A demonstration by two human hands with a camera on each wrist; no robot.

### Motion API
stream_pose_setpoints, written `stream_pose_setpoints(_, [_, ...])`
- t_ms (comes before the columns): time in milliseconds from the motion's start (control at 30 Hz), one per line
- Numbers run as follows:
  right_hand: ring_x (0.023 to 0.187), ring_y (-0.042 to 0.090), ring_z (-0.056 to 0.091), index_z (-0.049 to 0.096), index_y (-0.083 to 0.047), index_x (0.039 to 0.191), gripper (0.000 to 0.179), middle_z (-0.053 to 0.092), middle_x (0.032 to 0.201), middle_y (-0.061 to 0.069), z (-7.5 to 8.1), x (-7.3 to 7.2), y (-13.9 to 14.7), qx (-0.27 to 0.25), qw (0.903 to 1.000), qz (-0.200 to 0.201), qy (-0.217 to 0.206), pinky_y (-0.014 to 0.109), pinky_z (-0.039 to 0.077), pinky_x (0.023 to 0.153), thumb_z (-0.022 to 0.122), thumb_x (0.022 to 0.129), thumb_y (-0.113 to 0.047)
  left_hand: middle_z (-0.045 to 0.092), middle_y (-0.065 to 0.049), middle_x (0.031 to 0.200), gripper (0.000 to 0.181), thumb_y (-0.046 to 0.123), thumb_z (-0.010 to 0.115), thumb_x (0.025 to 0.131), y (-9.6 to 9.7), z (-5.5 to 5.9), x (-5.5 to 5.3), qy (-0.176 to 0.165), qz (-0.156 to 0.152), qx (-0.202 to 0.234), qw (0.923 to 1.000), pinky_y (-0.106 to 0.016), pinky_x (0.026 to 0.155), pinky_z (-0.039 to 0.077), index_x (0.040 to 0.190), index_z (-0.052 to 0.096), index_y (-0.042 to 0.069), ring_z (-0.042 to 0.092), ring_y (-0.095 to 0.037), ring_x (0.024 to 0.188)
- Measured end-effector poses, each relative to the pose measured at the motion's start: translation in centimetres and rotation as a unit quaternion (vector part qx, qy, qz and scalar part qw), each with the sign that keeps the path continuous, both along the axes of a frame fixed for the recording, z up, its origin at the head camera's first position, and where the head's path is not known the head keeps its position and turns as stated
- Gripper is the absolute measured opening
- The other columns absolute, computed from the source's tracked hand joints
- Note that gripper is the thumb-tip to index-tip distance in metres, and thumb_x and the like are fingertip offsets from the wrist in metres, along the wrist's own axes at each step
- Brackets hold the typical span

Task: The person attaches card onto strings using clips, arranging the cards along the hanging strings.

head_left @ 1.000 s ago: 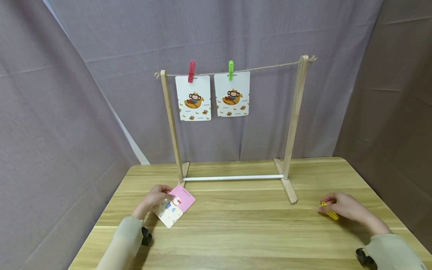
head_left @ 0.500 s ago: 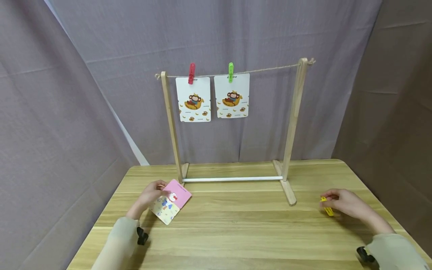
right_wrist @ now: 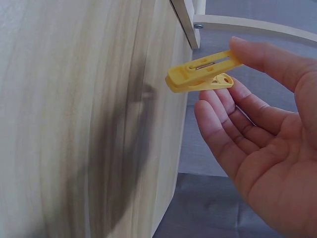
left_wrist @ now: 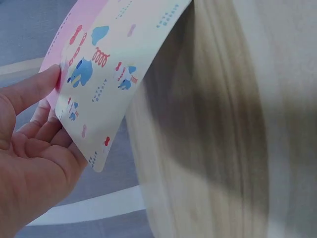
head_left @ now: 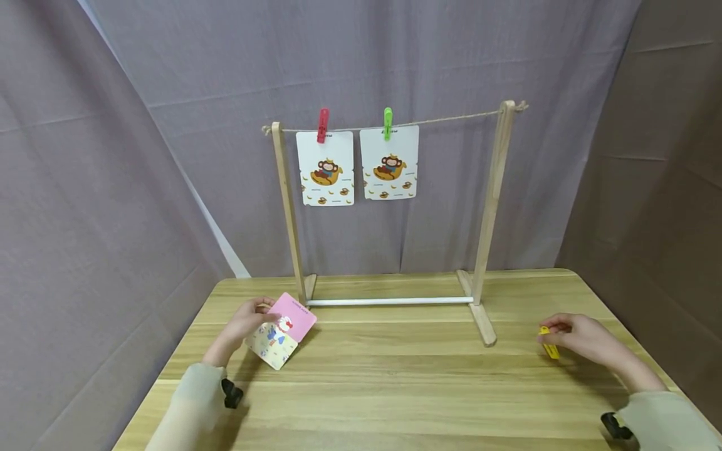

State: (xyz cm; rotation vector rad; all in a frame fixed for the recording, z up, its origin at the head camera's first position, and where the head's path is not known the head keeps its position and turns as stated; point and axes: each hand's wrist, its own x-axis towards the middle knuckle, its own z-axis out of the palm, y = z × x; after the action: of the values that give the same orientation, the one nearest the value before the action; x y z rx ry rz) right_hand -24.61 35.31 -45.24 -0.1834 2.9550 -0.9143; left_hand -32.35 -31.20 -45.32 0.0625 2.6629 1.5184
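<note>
My left hand pinches a pink and cream cartoon card by its left edge, thumb on the printed face. In the left wrist view the card bows slightly and is held above the table. At the right, my right hand pinches a yellow clothespin between thumb and fingers. The right wrist view shows the clothespin gripped by its handle ends, with its biting end pointing away from the palm. Neither thing touches the rack.
A wooden rack stands at the table's back, with a twine line between its posts. Two monkey cards hang there: the left card under a red clothespin, the right card under a green clothespin. A white bar joins the feet.
My left hand has drawn the cartoon card a little to the left and up. The yellow clothespin has turned more upright in my right hand, which has risen slightly.
</note>
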Motion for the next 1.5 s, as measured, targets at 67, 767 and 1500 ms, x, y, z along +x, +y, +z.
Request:
stream_pose_setpoints(67, [0.089,0.017,0.059,0.064,0.011,0.118,0.052,0.067,0.099,0.006,0.1,0.0,0.0,-0.002,1.0000,0.000,0.001,0.027,0.049,0.069,0.073,0.092,-0.034,0.068,-0.013,0.094,0.032,0.006,0.073,0.089,-0.1,0.3,-0.1,0.000,0.002,0.000,1.0000,-0.029,0.068,0.051,0.117,0.059,-0.004,0.062,-0.018,0.076])
stream_pose_setpoints(767, [0.084,0.011,0.057,0.063,0.012,0.116,0.047,0.065,0.096,0.005,0.3,-0.1,0.3,-0.012,0.9998,0.000,0.018,0.025,0.048,0.067,0.075,0.091,-0.027,0.070,-0.013,0.091,0.033,0.009,0.068,0.095,-0.6,5.2,-0.7,0.050,-0.004,0.027,0.9984,-0.027,0.059,0.054,0.121,0.053,-0.007,0.064,-0.014,0.068])
stream_pose_setpoints(1500, [0.086,0.009,0.059,0.063,0.011,0.119,0.049,0.068,0.101,0.008,1.8,-0.6,0.5,-0.008,0.9988,0.006,0.049,0.025,0.050,0.068,0.073,0.093,-0.029,0.071,-0.015,0.099,0.029,0.008,0.067,0.096,-0.8,10.3,-0.6,0.135,0.031,0.033,0.9898,-0.024,0.067,0.053,0.119,0.053,-0.006,0.064,-0.009,0.076])
